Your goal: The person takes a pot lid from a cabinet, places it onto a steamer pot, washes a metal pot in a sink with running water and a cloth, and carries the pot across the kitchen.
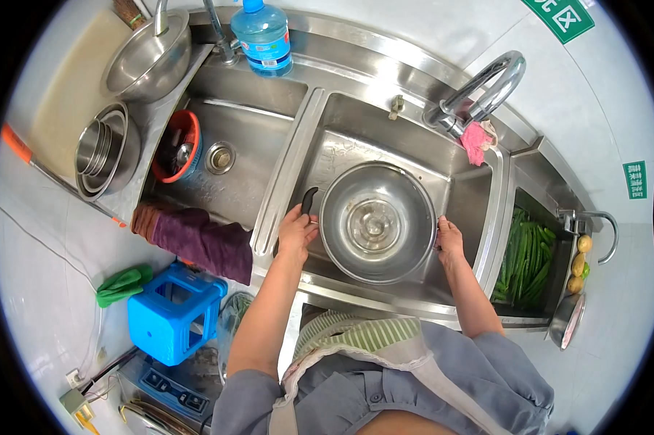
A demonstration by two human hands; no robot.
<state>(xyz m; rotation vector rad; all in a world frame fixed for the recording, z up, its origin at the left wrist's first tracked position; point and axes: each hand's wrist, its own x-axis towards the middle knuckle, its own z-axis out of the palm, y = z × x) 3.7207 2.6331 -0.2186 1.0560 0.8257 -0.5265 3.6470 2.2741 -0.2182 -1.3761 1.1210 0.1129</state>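
A round stainless steel basin (408, 196) is in the middle sink (348, 109), between my two hands, with what looks like a little clear water at its bottom. My left hand (296, 232) is closed at the basin's left rim. A black handle (309, 201) sticks up from the same hand; the rest of that tool is hidden, so its kind cannot be told. On the opposite side, my right hand (449, 238) pinches the basin's right rim. The curved chrome faucet (497, 80) stands behind, beside a pink cloth (475, 141).
The left sink (247, 130) holds a red-rimmed basket (194, 130); a purple cloth (203, 239) hangs over its front edge. Long green vegetables (526, 257) lie in the right sink. Steel bowls (109, 152), a blue water jug (265, 43) and a blue stool (167, 312) stand leftward.
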